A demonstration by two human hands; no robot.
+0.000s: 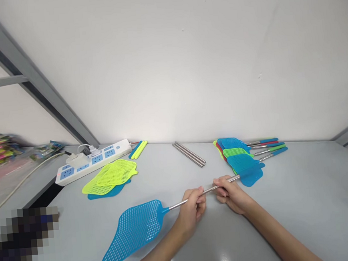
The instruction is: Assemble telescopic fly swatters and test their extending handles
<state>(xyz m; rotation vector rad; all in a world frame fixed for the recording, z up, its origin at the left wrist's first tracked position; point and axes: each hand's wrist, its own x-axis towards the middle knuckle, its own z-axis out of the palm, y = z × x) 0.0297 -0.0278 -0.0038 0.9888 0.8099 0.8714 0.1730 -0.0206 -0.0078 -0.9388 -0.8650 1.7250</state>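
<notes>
A blue fly swatter (136,226) is stretched between my two hands, its perforated head hanging at the lower left. My left hand (192,207) is closed round the thin metal rod, not far from the head. Farther up the rod, my right hand (228,192) pinches it with thumb and fingers. Beyond that hand the rod runs into a blue handle (251,170), which looks blurred. Behind the handle lies a pile of fly swatters (239,157) in blue, green, yellow and red, their handles pointing right.
Several loose metal rods (189,154) lie near the wall. Yellow and blue handle grips (138,149) rest beside a white power strip (95,161) with plugs in it. Loose yellow swatter heads (111,177) overlap a blue one (106,193). Colourful plastic-wrapped packages (0,148) sit at far left.
</notes>
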